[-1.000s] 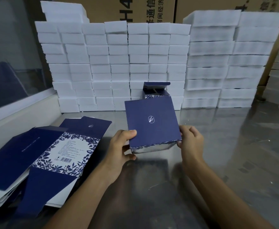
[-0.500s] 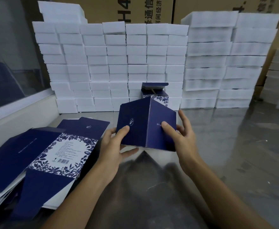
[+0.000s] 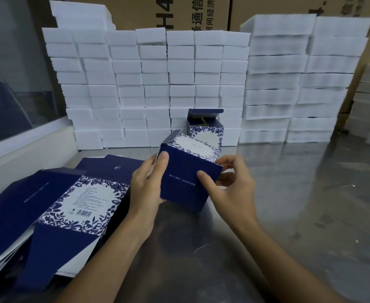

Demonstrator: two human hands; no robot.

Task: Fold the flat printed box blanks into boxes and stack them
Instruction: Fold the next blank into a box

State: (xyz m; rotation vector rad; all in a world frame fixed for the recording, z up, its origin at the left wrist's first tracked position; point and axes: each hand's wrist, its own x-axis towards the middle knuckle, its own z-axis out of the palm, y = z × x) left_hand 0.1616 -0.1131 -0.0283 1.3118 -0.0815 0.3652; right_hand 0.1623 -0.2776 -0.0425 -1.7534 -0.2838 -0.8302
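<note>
I hold a navy box [image 3: 185, 182] with a white floral panel over the steel table [image 3: 300, 204]. My left hand [image 3: 145, 189] grips its left side, thumb on the navy face. My right hand [image 3: 230, 189] holds the right edge, thumb pressed on the front and fingers curled behind the corner. A small flap sticks up at the box's top left. A pile of flat blue-and-white box blanks [image 3: 55, 206] lies at the left. One folded box [image 3: 206, 130] stands at the back with its lid flaps open.
A wall of stacked white foam blocks [image 3: 153, 88] runs along the back, with taller stacks [image 3: 300, 79] at the right. Brown cartons stand behind them. A white ledge and glass pane [image 3: 15, 62] border the left.
The box has been turned in my hands from its navy logo face to its side, so the floral panel faces up. Both hands shifted their hold around it.
</note>
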